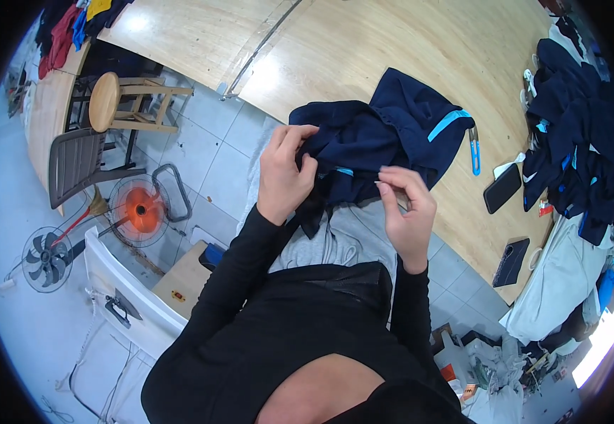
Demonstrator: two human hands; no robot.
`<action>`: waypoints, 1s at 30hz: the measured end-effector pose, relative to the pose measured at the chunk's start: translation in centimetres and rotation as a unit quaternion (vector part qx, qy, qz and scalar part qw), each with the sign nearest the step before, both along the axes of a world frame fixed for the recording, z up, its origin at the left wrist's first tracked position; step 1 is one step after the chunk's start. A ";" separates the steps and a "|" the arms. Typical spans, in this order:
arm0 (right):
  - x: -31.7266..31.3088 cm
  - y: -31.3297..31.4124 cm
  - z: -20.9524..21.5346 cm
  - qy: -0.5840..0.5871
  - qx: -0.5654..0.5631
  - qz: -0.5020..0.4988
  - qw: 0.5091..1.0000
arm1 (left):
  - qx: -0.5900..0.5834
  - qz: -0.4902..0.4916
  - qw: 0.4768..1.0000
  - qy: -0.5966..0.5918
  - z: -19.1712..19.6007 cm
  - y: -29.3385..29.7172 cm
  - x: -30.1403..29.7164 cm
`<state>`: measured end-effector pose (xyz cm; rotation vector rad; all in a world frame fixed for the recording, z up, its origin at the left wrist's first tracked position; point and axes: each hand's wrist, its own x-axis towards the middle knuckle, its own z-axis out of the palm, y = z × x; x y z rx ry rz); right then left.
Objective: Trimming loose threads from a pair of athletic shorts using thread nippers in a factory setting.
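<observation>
A navy garment (pixel 409 116) with light-blue trim lies bunched over the table's near edge and hangs down onto my lap. At its left side my left hand (pixel 285 173) has its fingers and thumb curled around a fold of the dark cloth. My right hand (pixel 411 212) is raised over the garment's lower right part, thumb and forefinger brought close in a pinch. Whatever is between those fingertips is too small to make out. Blue-handled thread snips (pixel 475 152) rest on the table just right of the garment.
On the wooden table (pixel 363 42) lie a black phone (pixel 503 189) and a dark flat case (pixel 512 261). Navy garments (pixel 575 134) are heaped at the right. To the left stand a wooden stool (pixel 105 102), a grey chair (pixel 73 166), an orange fan (pixel 139 210) and an iron (pixel 121 309).
</observation>
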<state>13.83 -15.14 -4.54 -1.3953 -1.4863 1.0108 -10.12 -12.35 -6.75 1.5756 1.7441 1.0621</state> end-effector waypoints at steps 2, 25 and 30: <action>-0.5 0.8 1.5 -0.018 0.003 0.017 1.000 | 0.075 -0.027 0.996 0.046 0.2 0.6 0.5; -3.9 3.0 3.5 0.048 -0.041 -0.004 0.998 | -0.139 -0.023 0.873 -0.468 5.5 -0.2 -0.3; -3.9 2.6 3.2 -0.080 0.010 0.036 0.996 | -0.129 -0.042 0.880 -0.455 6.1 -0.4 0.2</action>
